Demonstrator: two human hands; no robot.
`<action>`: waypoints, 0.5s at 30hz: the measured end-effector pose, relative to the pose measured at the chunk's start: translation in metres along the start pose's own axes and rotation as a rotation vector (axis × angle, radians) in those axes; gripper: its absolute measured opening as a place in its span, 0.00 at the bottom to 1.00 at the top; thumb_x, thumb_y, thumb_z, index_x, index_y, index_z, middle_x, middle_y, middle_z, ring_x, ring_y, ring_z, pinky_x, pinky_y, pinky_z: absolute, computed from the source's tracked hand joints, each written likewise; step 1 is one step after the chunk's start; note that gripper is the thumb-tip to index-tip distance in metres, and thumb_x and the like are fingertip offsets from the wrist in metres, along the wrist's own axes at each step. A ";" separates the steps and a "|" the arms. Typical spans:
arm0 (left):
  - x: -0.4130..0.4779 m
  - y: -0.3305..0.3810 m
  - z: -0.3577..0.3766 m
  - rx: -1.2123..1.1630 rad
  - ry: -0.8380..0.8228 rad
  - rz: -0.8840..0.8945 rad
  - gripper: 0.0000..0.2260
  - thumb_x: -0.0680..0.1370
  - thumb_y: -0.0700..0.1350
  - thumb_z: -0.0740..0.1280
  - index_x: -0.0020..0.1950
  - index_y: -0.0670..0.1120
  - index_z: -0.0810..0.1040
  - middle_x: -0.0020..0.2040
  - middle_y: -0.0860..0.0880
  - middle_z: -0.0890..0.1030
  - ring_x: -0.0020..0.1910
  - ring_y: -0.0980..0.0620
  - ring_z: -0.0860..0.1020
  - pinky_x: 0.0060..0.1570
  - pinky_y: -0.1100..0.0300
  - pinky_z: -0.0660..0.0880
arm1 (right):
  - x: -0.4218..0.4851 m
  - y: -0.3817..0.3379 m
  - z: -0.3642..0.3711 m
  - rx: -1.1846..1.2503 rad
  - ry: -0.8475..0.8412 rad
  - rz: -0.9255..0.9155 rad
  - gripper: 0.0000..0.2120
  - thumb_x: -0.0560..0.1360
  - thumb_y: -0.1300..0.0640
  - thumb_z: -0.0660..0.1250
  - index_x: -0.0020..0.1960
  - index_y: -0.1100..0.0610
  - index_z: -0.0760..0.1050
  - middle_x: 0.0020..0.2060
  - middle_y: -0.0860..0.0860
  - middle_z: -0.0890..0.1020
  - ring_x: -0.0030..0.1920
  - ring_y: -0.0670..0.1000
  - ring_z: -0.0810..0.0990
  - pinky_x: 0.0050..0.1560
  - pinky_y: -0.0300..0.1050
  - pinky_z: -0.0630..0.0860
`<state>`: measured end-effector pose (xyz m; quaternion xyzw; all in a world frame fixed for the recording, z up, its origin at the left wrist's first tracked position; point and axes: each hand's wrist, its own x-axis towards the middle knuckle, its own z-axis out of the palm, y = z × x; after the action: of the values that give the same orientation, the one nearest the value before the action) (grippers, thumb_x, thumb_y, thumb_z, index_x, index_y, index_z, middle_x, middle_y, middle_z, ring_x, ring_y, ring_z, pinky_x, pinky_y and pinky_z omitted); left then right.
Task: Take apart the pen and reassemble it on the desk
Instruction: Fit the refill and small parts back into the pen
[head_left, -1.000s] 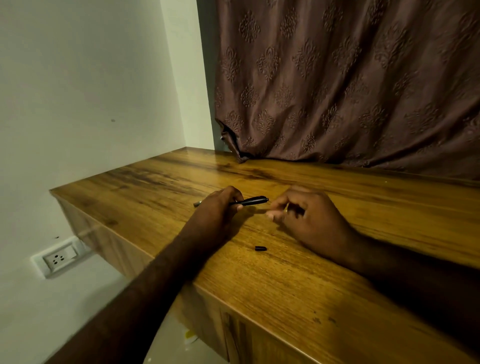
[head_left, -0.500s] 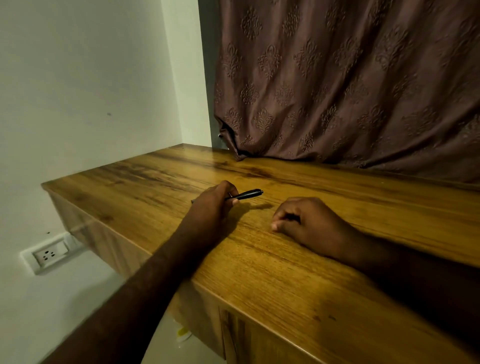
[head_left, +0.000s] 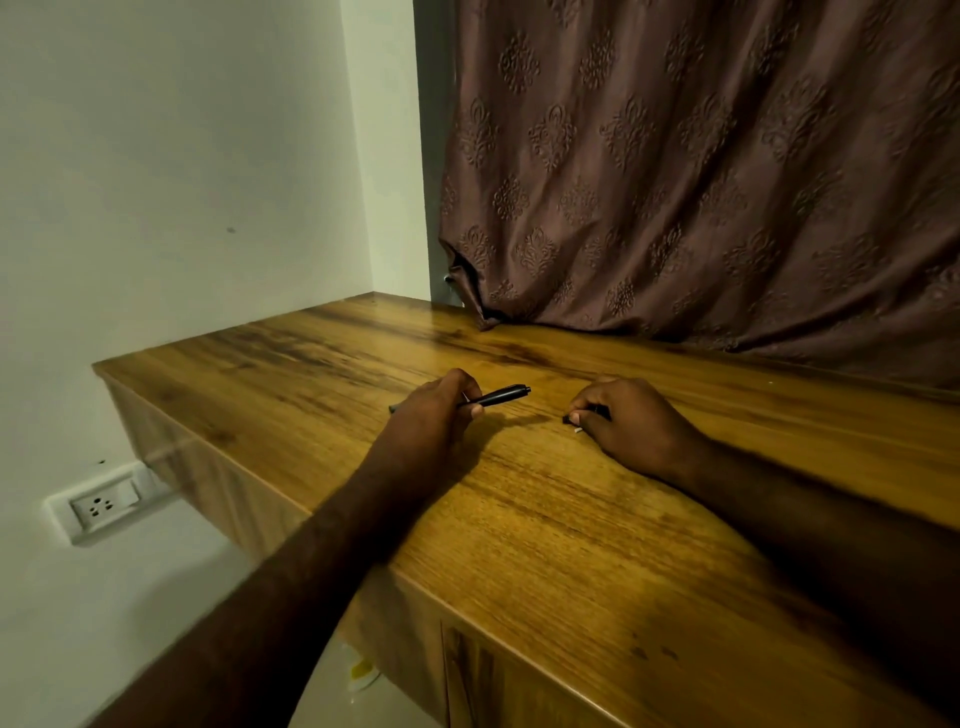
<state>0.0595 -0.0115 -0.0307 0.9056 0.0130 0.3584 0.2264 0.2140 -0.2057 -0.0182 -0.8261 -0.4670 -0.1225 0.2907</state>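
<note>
My left hand (head_left: 439, 410) grips a black pen body (head_left: 501, 396) just above the wooden desk (head_left: 545, 519); the pen points right and its other end pokes out at the hand's left side. My right hand (head_left: 631, 421) rests on the desk to the right of the pen, fingers curled around a small black pen part (head_left: 567, 418) at the fingertips. Most of that part is hidden by the fingers. A gap of bare wood separates the two hands.
A brown patterned curtain (head_left: 701, 171) hangs down onto the desk's back edge. A white wall with a power socket (head_left: 101, 506) lies to the left, below the desk's left end. The desk's front edge runs diagonally under my forearms.
The small black piece that lay on the desk a second ago is no longer there. My right hand moved down onto the desk and closed on a small black part. The left hand kept the pen.
</note>
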 end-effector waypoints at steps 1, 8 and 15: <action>0.000 0.000 0.000 0.008 -0.001 -0.004 0.18 0.73 0.61 0.56 0.51 0.50 0.72 0.40 0.54 0.77 0.36 0.60 0.73 0.31 0.66 0.65 | 0.000 0.000 0.000 -0.005 -0.022 -0.004 0.06 0.76 0.58 0.67 0.48 0.55 0.83 0.46 0.51 0.83 0.49 0.50 0.80 0.51 0.45 0.75; 0.000 -0.002 0.001 0.020 -0.018 -0.006 0.09 0.76 0.54 0.61 0.52 0.50 0.72 0.41 0.52 0.79 0.38 0.59 0.74 0.33 0.60 0.68 | -0.003 -0.001 -0.002 0.003 -0.003 -0.012 0.08 0.77 0.60 0.65 0.50 0.58 0.83 0.49 0.53 0.85 0.50 0.50 0.80 0.49 0.40 0.72; 0.001 -0.005 0.002 0.035 -0.043 -0.036 0.05 0.78 0.50 0.64 0.53 0.52 0.72 0.43 0.53 0.79 0.39 0.59 0.75 0.34 0.60 0.69 | -0.007 -0.004 -0.004 0.003 0.041 -0.013 0.09 0.78 0.60 0.64 0.52 0.59 0.82 0.50 0.54 0.83 0.51 0.52 0.80 0.50 0.41 0.72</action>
<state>0.0620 -0.0077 -0.0339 0.9166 0.0306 0.3346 0.2168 0.2073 -0.2114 -0.0172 -0.8201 -0.4663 -0.1405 0.3004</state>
